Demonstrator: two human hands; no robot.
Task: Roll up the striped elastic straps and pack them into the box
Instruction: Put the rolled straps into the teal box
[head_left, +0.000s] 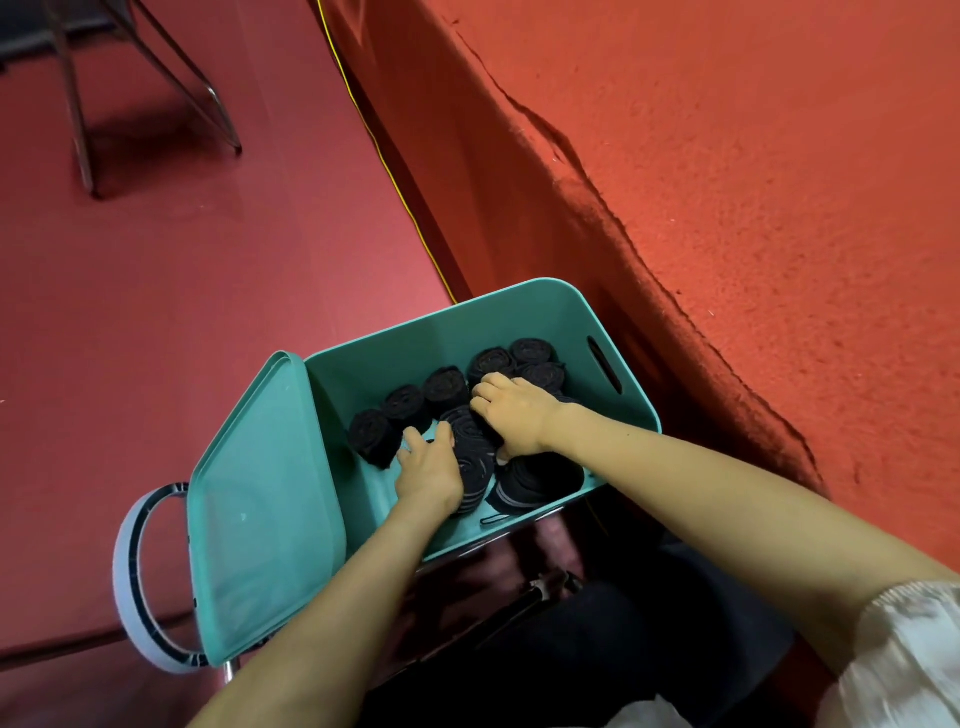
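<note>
A teal plastic box (395, 364) stands open below me, with several dark rolled straps (405, 405) packed upright along its far side. Both my hands are inside it. My left hand (428, 467) grips a rolled strap with grey stripes (475, 467) near the front wall. My right hand (511, 410) has its fingers curled over the rolls in the middle, its thumb side against the same striped roll. More dark striped strap (535, 480) lies flat at the front right of the box.
The box's teal lid (260, 519) leans against its left side. A white round handle-like ring (135, 582) sits behind the lid. A red-covered table edge (675, 208) rises on the right; red floor and chair legs (83, 130) lie to the left.
</note>
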